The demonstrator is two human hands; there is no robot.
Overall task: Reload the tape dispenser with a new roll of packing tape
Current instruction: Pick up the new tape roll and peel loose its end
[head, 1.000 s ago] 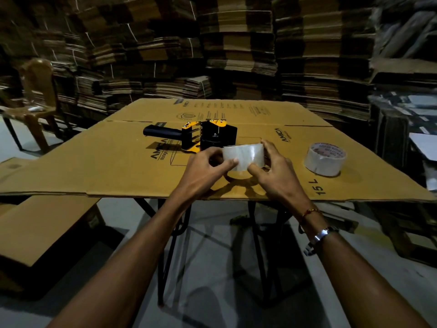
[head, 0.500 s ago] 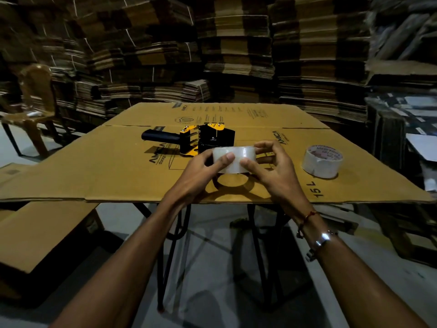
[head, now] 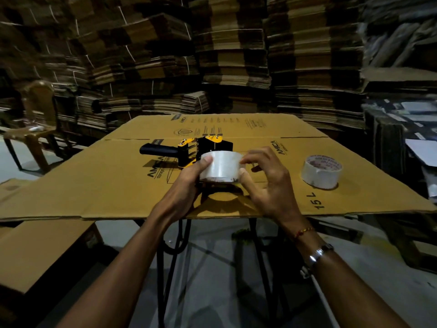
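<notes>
The left hand grips a clear tape roll from its left side while the right hand pinches its right edge (thumb in front, fingers over the top), lifted above the flattened cardboard sheet. Just behind lies the black-and-yellow tape dispenser; a second roll sits to the right.

We see bare forearms; the right hand has a red-and-gold thread, then seemingly a silver watch, behind it.
</notes>
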